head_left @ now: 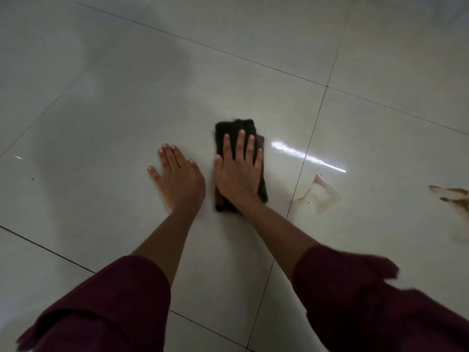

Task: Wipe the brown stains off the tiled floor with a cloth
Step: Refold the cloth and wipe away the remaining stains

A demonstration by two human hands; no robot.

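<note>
The right hand (238,174) presses flat, fingers spread, on the dark folded cloth (236,130), whose long axis runs near to far; the left hand (179,175) lies open on the floor (101,123); brown stains (326,194) are to the right.

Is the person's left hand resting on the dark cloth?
No: the left hand lies flat on the bare tile floor, while the right hand presses the cloth.

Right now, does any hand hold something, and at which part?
Nothing is gripped. The right hand presses flat on the middle of the dark cloth; the left hand rests open on the floor.
</note>
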